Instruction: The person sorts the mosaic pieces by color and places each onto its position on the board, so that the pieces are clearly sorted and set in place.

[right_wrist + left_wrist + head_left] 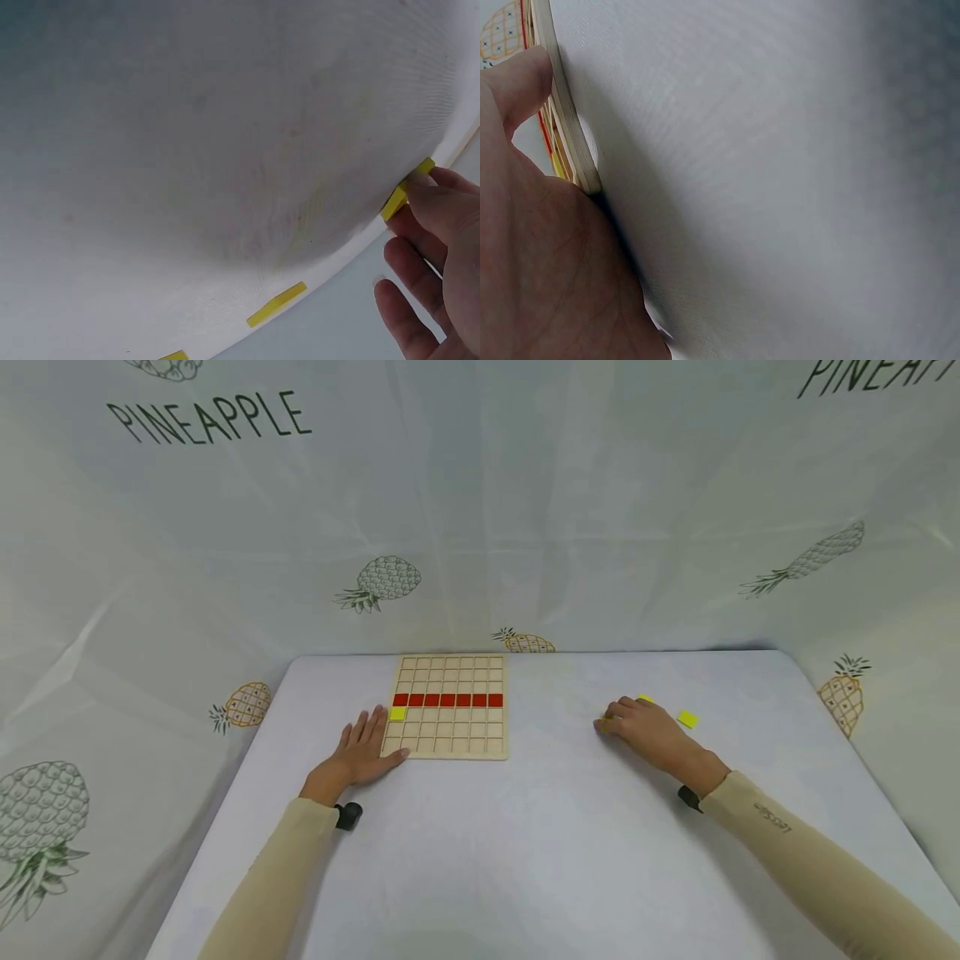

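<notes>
Near the back edge of the bench [480, 860], the right hand [647, 731] pinches a yellow tile [394, 204]; the left hand [362, 757], fingers spread, touches the grid board's [447, 728] left edge. Picking seems under way, likely calling next for a level lift.

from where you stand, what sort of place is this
Probably a makeshift tabletop workspace: a white table, a pineapple-print sheet behind it, and a gridded board holding red tiles.

Table [487, 852] between board [450, 742] and right hand [648, 732]: open lane
Board's left edge: blocked by left hand [363, 753]
Beside right hand: yellow tiles [687, 719]
Far edge: printed sheet [600, 585]
</notes>
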Tool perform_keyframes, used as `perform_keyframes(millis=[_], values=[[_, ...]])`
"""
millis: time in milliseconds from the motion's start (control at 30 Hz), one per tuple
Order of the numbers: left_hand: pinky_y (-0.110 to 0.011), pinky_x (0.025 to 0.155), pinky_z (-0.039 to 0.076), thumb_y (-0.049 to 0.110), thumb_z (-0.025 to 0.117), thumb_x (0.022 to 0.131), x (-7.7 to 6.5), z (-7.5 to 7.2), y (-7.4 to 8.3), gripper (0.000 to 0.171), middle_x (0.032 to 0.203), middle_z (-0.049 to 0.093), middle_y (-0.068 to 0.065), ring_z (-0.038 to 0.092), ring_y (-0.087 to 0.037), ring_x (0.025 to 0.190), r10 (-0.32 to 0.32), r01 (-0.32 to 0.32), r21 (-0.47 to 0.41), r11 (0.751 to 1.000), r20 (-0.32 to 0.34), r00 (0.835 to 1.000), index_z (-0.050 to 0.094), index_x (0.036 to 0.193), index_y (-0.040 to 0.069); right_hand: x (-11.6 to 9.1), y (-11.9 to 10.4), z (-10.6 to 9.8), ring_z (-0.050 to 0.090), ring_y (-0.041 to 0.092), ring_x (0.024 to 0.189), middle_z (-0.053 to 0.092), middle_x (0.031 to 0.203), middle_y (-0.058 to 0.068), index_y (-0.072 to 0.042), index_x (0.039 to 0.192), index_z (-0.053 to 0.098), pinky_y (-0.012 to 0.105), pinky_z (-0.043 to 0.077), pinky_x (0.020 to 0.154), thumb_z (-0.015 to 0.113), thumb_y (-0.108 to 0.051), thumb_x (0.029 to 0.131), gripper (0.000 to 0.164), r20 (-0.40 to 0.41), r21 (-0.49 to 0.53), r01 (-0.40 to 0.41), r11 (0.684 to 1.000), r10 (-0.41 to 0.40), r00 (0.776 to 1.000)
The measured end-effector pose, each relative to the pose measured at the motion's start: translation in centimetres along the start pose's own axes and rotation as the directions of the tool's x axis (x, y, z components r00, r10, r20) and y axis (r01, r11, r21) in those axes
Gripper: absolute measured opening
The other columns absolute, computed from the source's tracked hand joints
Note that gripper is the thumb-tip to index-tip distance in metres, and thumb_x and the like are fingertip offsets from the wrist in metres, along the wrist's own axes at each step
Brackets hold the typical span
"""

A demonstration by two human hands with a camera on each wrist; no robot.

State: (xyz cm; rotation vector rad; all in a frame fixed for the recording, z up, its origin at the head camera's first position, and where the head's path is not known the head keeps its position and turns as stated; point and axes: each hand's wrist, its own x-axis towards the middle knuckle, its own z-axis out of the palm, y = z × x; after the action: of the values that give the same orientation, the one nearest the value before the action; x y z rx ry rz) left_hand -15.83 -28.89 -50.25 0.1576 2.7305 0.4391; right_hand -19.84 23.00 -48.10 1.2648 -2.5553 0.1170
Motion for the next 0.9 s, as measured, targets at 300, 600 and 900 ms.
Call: perform_keyframes(millis=[300, 600, 900], values=[[-0.061, 0.128, -0.009, 0.065, 0.045, 0.104, -0.3, -0.3, 0.4, 0.104, 0.177, -0.009, -0.020, -0.011, -0.043, 0.162, -0.006, 0.006, -0.015, 1.000, 0.001, 1.000, -0.005, 0.168, -0.001, 1.1, -0.8, -0.4, 0.067, 0.033, 0.103, 0.072, 0.109, 0.013, -0.008, 0.115, 0.080, 0.047, 0.059, 0.086, 0.083, 0.014, 0.080, 0.042, -0.016, -0.040, 0.001, 0.999, -0.002, 1.000], [-0.062, 0.128, -0.008, 0.060, 0.045, 0.105, 0.0, -0.2, 0.1, 0.102, 0.177, -0.009, -0.021, -0.011, -0.044, 0.162, -0.017, 0.017, 0.005, 1.000, 0.004, 1.000, -0.006, 0.168, -0.001, 7.6, -4.7, -0.4, 0.069, 0.029, 0.100, 0.076, 0.107, 0.008, -0.011, 0.116, 0.082, 0.042, 0.060, 0.086, 0.086, -0.002, 0.087, 0.030, -0.106, 0.069, -0.001, 0.998, 0.008, 0.994], [-0.061, 0.128, -0.008, 0.058, 0.047, 0.106, 0.2, -0.1, 0.2, 0.101, 0.177, -0.010, -0.020, -0.011, -0.043, 0.162, -0.026, 0.025, 0.016, 1.000, 0.023, 0.999, -0.008, 0.167, -0.001, 13.3, -9.0, 0.6, 0.068, 0.026, 0.100, 0.075, 0.107, 0.006, -0.015, 0.115, 0.082, 0.038, 0.060, 0.085, 0.085, -0.004, 0.089, 0.028, -0.178, 0.096, 0.074, 0.993, -0.056, 0.982]])
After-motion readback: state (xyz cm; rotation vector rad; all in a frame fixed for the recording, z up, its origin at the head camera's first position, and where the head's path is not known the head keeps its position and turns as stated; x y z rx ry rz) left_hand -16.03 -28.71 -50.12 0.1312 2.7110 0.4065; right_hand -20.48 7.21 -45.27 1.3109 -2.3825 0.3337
